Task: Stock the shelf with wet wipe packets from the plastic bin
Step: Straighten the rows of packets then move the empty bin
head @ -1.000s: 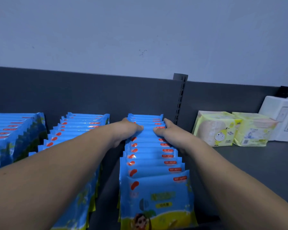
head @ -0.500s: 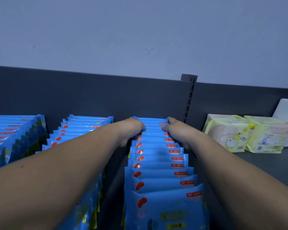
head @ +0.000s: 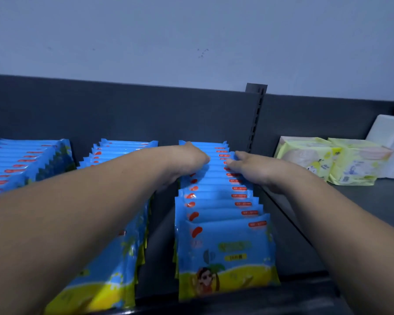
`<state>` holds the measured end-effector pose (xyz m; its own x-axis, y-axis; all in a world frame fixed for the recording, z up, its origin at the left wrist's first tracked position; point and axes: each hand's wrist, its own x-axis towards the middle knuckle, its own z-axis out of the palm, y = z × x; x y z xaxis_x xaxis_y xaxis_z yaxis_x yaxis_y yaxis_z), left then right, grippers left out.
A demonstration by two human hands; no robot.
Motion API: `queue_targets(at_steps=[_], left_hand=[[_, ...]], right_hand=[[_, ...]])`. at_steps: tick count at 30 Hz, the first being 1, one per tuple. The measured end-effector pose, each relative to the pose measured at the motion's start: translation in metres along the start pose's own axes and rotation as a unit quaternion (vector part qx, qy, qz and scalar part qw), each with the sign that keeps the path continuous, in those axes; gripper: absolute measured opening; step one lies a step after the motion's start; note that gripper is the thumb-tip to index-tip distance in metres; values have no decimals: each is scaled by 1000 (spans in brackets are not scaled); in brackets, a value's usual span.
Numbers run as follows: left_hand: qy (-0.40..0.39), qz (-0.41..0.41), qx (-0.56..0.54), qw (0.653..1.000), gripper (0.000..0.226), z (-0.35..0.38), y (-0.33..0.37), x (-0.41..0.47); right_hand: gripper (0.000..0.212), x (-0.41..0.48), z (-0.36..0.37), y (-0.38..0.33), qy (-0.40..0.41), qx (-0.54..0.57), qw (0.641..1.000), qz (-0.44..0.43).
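1. Packets (head: 218, 201) of wet wipes, blue with a yellow foot, stood on edge one behind another in a row running from the front lip of the dark shelf (head: 159, 246) toward its back panel.
2. Left hand (head: 191, 158) down on the far part of that row, at its left side, palm down, fingers bent over the packet tops. Cannot tell whether clamped on any packet or only pressing.
3. Right hand (head: 255, 169) on the same row at its right side, level with the other hand and just apart from it. Thumb on the near side and fingers on the far side of a few packet tops, pinching them together.
4. Between the two hands, a narrow strip of packet tops with red labels. Nearer packets of the row untouched, the frontmost showing its full face.
5. Both bare forearms stretched over the shelf, the left one crossing above a second row (head: 123, 151) of the same packets just to the left.
6. Third row (head: 21, 160) farther left, partly cut off by the edge of the view.
7. To the right, past a slotted upright (head: 256, 114), two pale green packs (head: 305, 155) side by side and touching, with a white box (head: 391, 142) behind them.
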<state>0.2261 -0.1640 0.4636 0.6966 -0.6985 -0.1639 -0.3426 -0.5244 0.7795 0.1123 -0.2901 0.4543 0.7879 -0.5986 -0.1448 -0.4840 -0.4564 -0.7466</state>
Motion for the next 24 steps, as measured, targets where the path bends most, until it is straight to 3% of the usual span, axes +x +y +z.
queue_targets(at_steps=[3, 6, 10, 13, 18, 22, 24], left_hand=[[-29, -8, 59, 998, 24, 13, 0, -27], [-3, -11, 158, 987, 47, 20, -1, -28], [11, -20, 169, 985, 53, 16, -4, -29], [6, 30, 244, 969, 60, 13, -6, -42], [-13, 114, 318, 941, 61, 15, -10, -88], [-18, 126, 321, 939, 92, 17, -31, -112], [-15, 130, 380, 916, 103, 22, -42, -123]], right_hand=[[20, -14, 14, 0, -12, -7, 1000, -9], [14, -21, 23, -3, 1, 10, 1000, 11], [17, -31, 19, -3, 25, 59, 998, -10], [13, -53, 14, 1, 22, 54, 997, -44], [36, -103, 18, -4, 28, 18, 995, -98], [9, -136, 29, 2, -2, -10, 997, -78], [26, -150, 35, 3, 3, -72, 995, -72]])
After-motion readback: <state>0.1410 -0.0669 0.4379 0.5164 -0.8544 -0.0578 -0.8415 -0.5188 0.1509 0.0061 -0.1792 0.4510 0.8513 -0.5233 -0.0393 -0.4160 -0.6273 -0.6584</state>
